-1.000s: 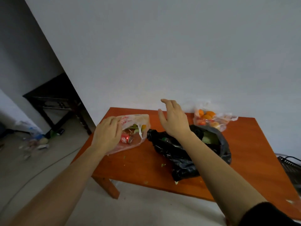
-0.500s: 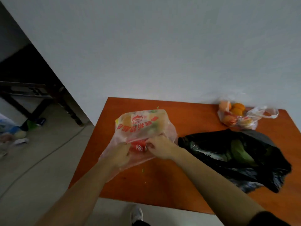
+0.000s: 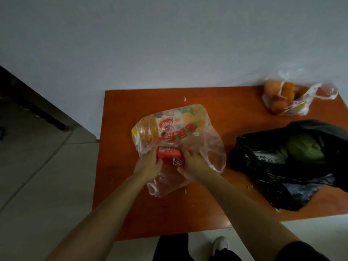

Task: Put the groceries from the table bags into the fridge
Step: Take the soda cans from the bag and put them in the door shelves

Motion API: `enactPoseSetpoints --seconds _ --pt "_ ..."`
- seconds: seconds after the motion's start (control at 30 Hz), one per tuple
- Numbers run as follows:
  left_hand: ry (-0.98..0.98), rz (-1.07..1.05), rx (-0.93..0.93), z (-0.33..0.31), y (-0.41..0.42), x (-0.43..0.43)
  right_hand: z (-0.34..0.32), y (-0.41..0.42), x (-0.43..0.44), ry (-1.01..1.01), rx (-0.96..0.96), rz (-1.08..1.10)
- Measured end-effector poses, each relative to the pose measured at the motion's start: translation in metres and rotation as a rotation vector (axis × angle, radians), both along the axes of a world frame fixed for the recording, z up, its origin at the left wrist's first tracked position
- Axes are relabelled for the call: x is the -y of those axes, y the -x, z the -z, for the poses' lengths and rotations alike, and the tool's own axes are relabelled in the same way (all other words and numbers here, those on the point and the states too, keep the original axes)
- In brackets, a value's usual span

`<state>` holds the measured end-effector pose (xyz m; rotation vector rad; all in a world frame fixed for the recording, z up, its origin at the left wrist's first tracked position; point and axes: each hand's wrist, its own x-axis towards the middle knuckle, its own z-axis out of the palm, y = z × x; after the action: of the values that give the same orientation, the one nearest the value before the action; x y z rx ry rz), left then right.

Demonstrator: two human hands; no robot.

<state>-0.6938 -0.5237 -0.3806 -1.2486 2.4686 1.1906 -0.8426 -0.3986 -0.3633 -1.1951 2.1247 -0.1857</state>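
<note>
Orange-brown wood makes the top of the table point(image 3: 120, 129), which stands against a pale wall point(image 3: 169, 44). On its left half lies a clear bag point(image 3: 180, 127) with red print, its mouth turned toward the person. Yellow and orange packets point(image 3: 150, 129) show through the plastic at the far end of this bag.

A red can point(image 3: 170, 155) lies on its side at the mouth of the clear bag, and both hands are on it. The left hand point(image 3: 148, 166) has its fingers curled over the left end of the can. The right hand point(image 3: 194, 165) has its fingers curled over the right end, near the white logo. So the two hands hold the can between them. I cannot tell if a layer of plastic is between the fingers and the can.

To the right, apart from the clear bag, a black bag point(image 3: 282, 178) lies open, and a green vegetable point(image 3: 305, 147) is inside it. At the far right corner of the table a small bag point(image 3: 293, 108) holds some oranges point(image 3: 286, 91); it is well apart from the hands.

Some green scraps point(image 3: 185, 99) lie on the table. Below the near edge, a pale shoe point(image 3: 220, 243) stands on the grey floor point(image 3: 47, 176).
</note>
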Motion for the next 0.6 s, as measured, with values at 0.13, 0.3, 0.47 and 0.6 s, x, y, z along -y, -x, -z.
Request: enactPoseSetpoints --seconds 0.13,0.3,0.47,0.6 --pt "-0.041 -0.046 0.018 0.006 0.006 0.001 0.021 -0.007 -0.001 0.054 0.049 0.115" --pt "-0.068 -0.196 -0.004 -0.009 0.011 -0.008 0.019 -0.008 -0.006 0.164 0.143 0.197" --pt "0.07 -0.314 -0.097 -0.033 0.014 -0.024 -0.011 -0.01 -0.029 0.323 0.399 0.333" --pt "0.131 -0.34 -0.224 -0.07 0.035 -0.046 -0.065 -0.004 -0.064 0.503 0.365 0.383"
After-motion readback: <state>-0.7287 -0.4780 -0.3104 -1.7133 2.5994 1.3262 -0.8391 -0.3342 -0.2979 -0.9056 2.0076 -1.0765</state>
